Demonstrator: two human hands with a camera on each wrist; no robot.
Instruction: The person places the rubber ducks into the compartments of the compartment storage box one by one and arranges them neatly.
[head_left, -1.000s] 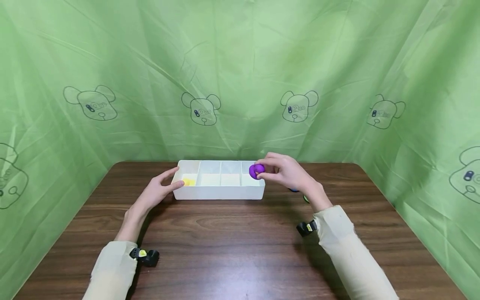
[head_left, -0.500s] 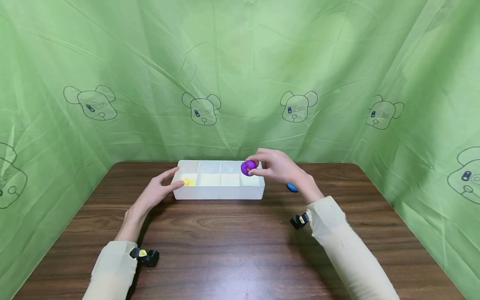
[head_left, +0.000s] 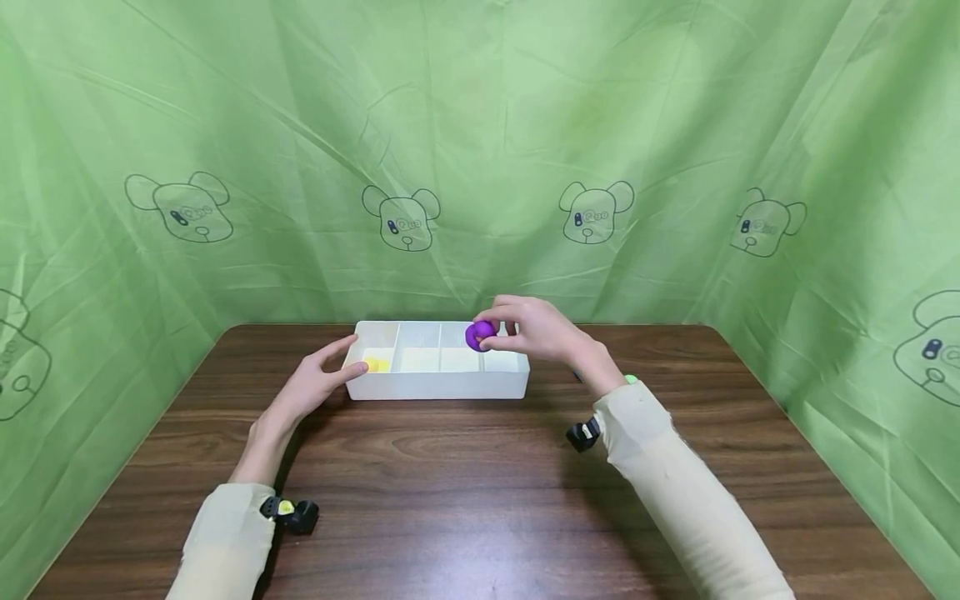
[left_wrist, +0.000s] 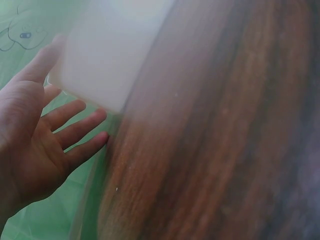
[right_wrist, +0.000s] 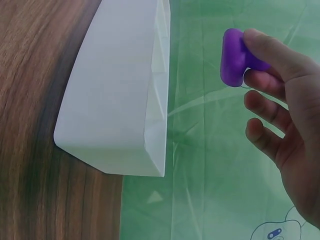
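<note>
One purple piece [head_left: 481, 335] is pinched between the thumb and fingers of your right hand [head_left: 538, 329], held up in the air above the white box [head_left: 438, 386]. Seen from your head, it lines up with the divider between the third and fourth compartments from the left, and your right wrist view shows it apart from the rim. In that view the lower fingers bend loosely, away from the piece. Your left hand [head_left: 315, 381] has its fingers spread and rests at the left end of the box, the thumb at the near corner; the left wrist view is hazy, so you cannot tell from it how firmly they touch. A yellow piece [head_left: 378, 365] lies in the leftmost compartment, just beside that thumb. The box sits upright on the brown wooden surface [head_left: 435, 508], near its far edge. Just beyond your right cuff [head_left: 633, 412] shows part of a green thing [head_left: 631, 379], mostly hidden. Behind it all hangs a green curtain [head_left: 480, 150] printed with bear-like heads.
</note>
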